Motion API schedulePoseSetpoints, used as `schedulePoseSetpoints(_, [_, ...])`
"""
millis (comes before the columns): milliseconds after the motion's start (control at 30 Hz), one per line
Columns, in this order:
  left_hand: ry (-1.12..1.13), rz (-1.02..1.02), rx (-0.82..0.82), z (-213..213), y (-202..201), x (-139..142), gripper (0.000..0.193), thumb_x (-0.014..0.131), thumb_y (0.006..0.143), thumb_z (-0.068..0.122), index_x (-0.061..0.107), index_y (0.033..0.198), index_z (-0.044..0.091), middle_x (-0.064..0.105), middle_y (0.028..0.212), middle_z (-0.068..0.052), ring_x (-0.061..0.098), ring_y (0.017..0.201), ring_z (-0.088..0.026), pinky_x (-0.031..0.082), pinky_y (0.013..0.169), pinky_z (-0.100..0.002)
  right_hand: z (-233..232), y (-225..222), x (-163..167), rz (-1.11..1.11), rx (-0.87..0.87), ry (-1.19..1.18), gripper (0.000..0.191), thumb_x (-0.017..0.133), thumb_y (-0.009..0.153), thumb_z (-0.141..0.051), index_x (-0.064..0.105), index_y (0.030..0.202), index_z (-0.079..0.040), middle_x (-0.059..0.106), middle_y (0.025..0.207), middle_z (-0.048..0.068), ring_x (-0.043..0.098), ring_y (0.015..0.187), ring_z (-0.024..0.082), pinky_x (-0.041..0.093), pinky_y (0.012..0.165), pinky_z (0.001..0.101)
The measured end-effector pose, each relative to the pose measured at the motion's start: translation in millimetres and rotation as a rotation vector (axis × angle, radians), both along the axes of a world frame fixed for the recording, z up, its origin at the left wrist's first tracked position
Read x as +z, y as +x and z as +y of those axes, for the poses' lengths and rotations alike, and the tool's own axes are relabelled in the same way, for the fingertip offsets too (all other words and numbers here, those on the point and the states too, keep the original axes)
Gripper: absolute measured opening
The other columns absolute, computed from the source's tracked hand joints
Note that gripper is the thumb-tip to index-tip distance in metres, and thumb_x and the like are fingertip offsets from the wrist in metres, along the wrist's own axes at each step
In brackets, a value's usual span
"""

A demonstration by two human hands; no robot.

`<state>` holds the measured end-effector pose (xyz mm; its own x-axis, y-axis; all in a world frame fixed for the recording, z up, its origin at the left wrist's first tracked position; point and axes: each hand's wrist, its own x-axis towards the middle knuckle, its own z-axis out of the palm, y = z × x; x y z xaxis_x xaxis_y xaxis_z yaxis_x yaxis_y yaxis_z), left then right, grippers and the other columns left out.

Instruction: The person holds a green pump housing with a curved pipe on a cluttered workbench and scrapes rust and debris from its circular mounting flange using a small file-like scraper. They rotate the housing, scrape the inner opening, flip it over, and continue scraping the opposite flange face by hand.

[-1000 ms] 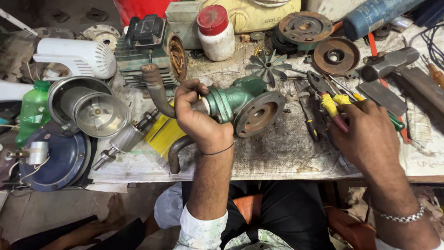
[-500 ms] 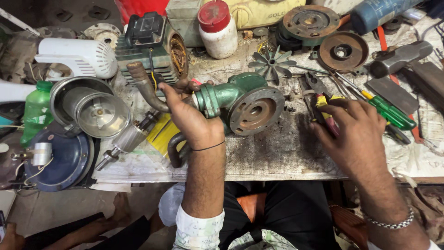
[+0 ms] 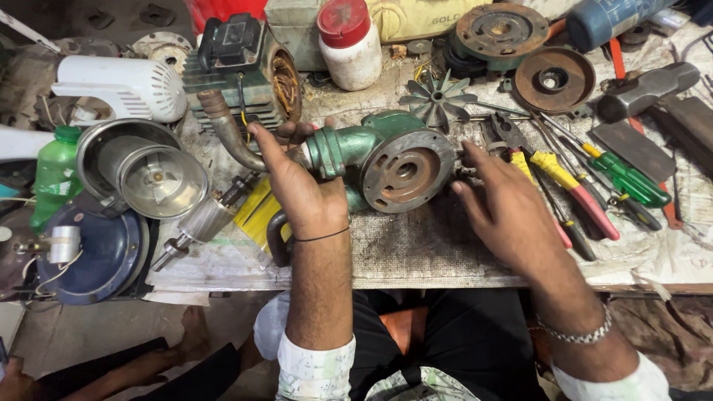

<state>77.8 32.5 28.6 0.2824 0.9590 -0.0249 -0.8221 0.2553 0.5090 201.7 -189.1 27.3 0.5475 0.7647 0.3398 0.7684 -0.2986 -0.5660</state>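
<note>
where tools litter the workbench [image 3: 445, 252], left hand [image 3: 301, 193] fingers seemingly clasp the green pump [image 3: 371, 160], right hand [image 3: 505, 208] spread.

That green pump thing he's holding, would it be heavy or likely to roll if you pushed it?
The green pump looks like thick cast metal with a rusty round face, so probably heavy for its size. Its rounded body might rock, but the left hand grips its neck, steadying it. The rough, rusted surface likely isn't slippery.

At my twelve o'clock I see the pump housing [image 3: 386, 160]: cast metal, matt green paint, rusty rough face. Nine o'clock, a shiny smooth steel bowl [image 3: 148, 174]; worn bench cloth [image 3: 416, 245] underneath.
</note>
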Motion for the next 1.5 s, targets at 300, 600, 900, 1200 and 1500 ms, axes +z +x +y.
schedulePoseSetpoints(300, [0.566,0.27,0.226,-37.3,-44.5,6.3,0.091,0.087,0.089,0.019,0.019,0.15,0.011,0.041,0.141,-0.018,0.057,0.129,-0.028,0.06,0.106,-0.046,14.9,5.1,-17.6,0.475,0.088,0.097,0.059,0.063,0.099,-0.013,0.041,0.153,-0.004,0.069,0.12,0.019,0.07,0.107,0.024,0.056,0.091,0.036])
schedulePoseSetpoints(600, [1.16,0.742,0.327,-17.1,-53.8,7.4,0.147,0.106,0.073,0.007,-0.008,0.165,0.015,0.002,0.174,-0.017,0.031,0.153,-0.033,0.054,0.115,-0.047,24.2,-5.3,-15.1,0.615,0.097,0.233,0.066,0.065,0.094,-0.003,0.043,0.156,-0.002,0.067,0.118,0.011,0.062,0.102,0.014,0.053,0.088,0.029])
schedulePoseSetpoints(900, [0.98,0.882,0.164,-16.7,-42.9,13.8,0.108,0.103,0.069,0.014,0.037,0.154,0.002,0.045,0.154,-0.016,0.046,0.145,-0.026,0.043,0.122,-0.04,-19.6,-14.1,4.1,0.851,0.032,0.27,0.066,0.07,0.089,-0.011,0.049,0.15,0.0,0.071,0.104,0.0,0.062,0.084,0.004,0.052,0.071,0.0219])
schedulePoseSetpoints(1200, [0.919,1.072,0.104,-1.5,-13.6,-17.9,0.083,0.104,0.067,0.025,0.056,0.131,0.002,0.058,0.128,-0.01,0.057,0.118,-0.022,0.051,0.102,-0.037,-21.8,2.2,-7.3,0.855,-0.095,0.13,0.059,0.068,0.093,-0.011,0.057,0.15,-0.003,0.069,0.09,0.0,0.055,0.069,0.004,0.047,0.058,0.0221])
schedulePoseSetpoints(1500, [0.853,0.964,0.072,0.7,-16.6,-31.3,0.077,0.1,0.073,0.015,0.052,0.131,0.003,0.056,0.125,-0.006,0.056,0.111,-0.015,0.055,0.093,-0.031,-16.5,-1.0,-10.1,0.872,0.013,0.253,0.054,0.066,0.094,-0.006,0.054,0.146,0.006,0.07,0.124,0.01,0.064,0.109,0.011,0.053,0.089,0.0248])
